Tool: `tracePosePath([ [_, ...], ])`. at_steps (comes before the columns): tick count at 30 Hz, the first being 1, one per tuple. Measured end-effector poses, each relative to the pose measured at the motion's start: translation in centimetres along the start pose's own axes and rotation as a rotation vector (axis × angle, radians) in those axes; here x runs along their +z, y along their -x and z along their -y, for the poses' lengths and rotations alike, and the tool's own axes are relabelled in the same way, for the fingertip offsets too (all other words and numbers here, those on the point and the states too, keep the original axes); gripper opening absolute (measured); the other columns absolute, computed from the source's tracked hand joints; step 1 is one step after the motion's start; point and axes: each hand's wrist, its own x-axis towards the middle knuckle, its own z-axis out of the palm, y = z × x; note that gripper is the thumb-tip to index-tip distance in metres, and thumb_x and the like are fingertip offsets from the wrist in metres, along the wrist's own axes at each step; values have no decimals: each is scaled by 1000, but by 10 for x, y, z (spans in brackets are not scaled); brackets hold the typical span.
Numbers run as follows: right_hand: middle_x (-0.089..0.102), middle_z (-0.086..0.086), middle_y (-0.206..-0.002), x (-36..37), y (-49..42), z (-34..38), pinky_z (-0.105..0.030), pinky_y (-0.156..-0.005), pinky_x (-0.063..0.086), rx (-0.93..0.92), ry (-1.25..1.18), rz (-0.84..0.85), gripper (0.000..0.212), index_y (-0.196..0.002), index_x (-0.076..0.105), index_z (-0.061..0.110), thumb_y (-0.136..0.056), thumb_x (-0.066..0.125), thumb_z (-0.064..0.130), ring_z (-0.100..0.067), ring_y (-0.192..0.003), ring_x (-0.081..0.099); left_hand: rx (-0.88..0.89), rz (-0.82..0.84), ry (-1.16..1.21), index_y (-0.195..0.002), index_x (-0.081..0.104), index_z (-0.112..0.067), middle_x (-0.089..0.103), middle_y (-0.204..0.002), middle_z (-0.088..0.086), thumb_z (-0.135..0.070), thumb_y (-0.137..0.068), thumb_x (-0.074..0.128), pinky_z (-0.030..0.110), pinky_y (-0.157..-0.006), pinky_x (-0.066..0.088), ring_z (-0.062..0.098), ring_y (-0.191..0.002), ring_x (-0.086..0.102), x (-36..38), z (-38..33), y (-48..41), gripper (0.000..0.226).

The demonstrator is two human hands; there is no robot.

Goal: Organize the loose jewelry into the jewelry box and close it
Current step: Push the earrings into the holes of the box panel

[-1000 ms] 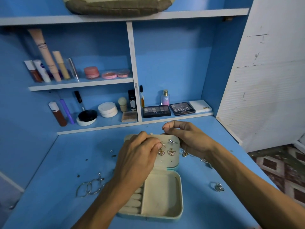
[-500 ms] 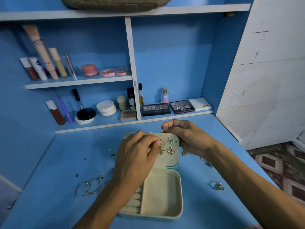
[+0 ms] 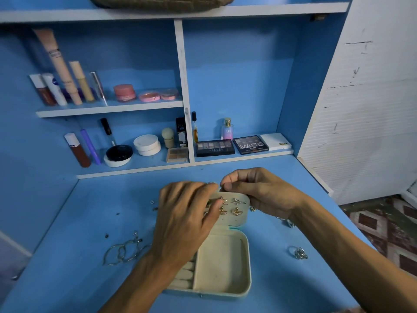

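Note:
A small cream jewelry box (image 3: pixel 222 265) lies open on the blue desk, its lid (image 3: pixel 239 220) standing up at the far side with several gold earrings (image 3: pixel 236 211) pinned in it. My left hand (image 3: pixel 185 220) covers the lid's left part, its fingertips pinching an earring on the lid. My right hand (image 3: pixel 264 190) curls over the lid's top edge from behind, fingers pinched there. Silver bangles (image 3: pixel 123 253) lie left of the box. A silver ring (image 3: pixel 299 253) lies to its right.
More small jewelry (image 3: pixel 287 222) lies beside my right wrist, and tiny pieces (image 3: pixel 153 203) sit left of the lid. Shelves behind hold makeup tubes (image 3: pixel 61 71), jars (image 3: pixel 124 92), palettes (image 3: pixel 250 144) and a perfume bottle (image 3: pixel 226 128). A white door (image 3: pixel 370 109) stands at the right.
Both hands stay at the lid with only slight finger shifts. The camera tipped a little, so the scene sits slightly lower in view.

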Motion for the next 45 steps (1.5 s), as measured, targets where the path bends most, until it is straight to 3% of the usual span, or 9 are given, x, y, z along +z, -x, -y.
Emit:
tracePosePath([
  [4,71,-14,-98,-3,6,-3,-22,-77,53,1,62,83,22,-105,72,2,-87,69,14,-18,-89,65,104,-77,5,-97,75,-16,69,-94,-3,-31,-94,72,42,-76,44,23,-83,62,-7,1,11,15],
  [6,72,-12,-99,-3,9,-3,-27,-86,52,-3,170,116,17,-104,73,3,-89,69,11,-18,-93,65,150,-111,-16,-93,76,-18,69,-91,-5,-30,-91,75,42,-72,44,23,-79,62,-12,0,17,13],
  [13,72,-2,-89,5,19,4,-19,-80,49,17,358,276,12,-100,73,5,-92,66,-1,-10,-83,63,275,-102,-16,-83,78,-19,69,-83,-5,-28,-86,81,38,-63,42,20,-69,61,-20,3,42,10],
  [18,73,6,-89,15,23,4,-19,-81,47,18,502,317,12,-100,75,9,-91,70,3,-4,-84,62,320,-82,-13,-80,78,-17,70,-81,-4,-27,-85,82,37,-60,42,21,-66,61,-24,6,50,11],
  [25,74,4,-91,23,27,9,-31,-83,54,-7,666,325,9,-100,75,13,-93,70,10,-8,-84,64,337,-94,34,-94,67,-19,69,-81,-4,-25,-85,82,36,-60,41,19,-69,59,-22,7,55,19],
  [33,75,-6,-90,24,29,5,-33,-84,55,-70,542,220,13,-95,72,8,-88,70,-3,-17,-84,68,320,-115,46,-96,63,-19,70,-81,-3,-26,-85,82,35,-60,43,17,-72,58,-19,8,59,23],
  [38,77,-3,-89,20,28,3,-24,-82,53,-35,456,212,16,-99,76,7,-84,77,2,-10,-84,68,315,-107,55,-98,62,-19,71,-82,-3,-26,-86,81,35,-60,44,17,-73,58,-19,9,59,23],
  [45,77,-2,-88,20,27,3,-26,-83,54,-21,507,247,14,-97,78,10,-84,78,6,-11,-83,68,311,-106,61,-99,63,-19,71,-82,-3,-26,-87,81,35,-61,45,17,-72,59,-18,9,60,23],
])
